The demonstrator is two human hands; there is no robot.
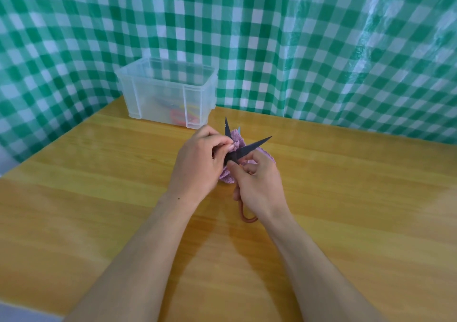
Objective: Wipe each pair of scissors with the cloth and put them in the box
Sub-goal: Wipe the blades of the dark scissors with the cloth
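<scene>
Green-and-white checked plastic sheeting (296,37) hangs behind the wooden desk (99,198) I'm watching. At left rear stands the clear plastic box (165,91), and through its wall I make out red, yellow and blue handles, so I judge at least a couple of pairs are already wiped and stowed. Moving right, my left hand (197,158) is closed, pinching the purple cloth (235,143) against the spread dark blades of the scissors (249,148). My right hand (259,180) is curled shut around the handle end, with a reddish-brown loop showing below the wrist. This pair is mid-wipe and has yet to go into the box. I see no other scissors waiting on the desk, so this may be the last.
</scene>
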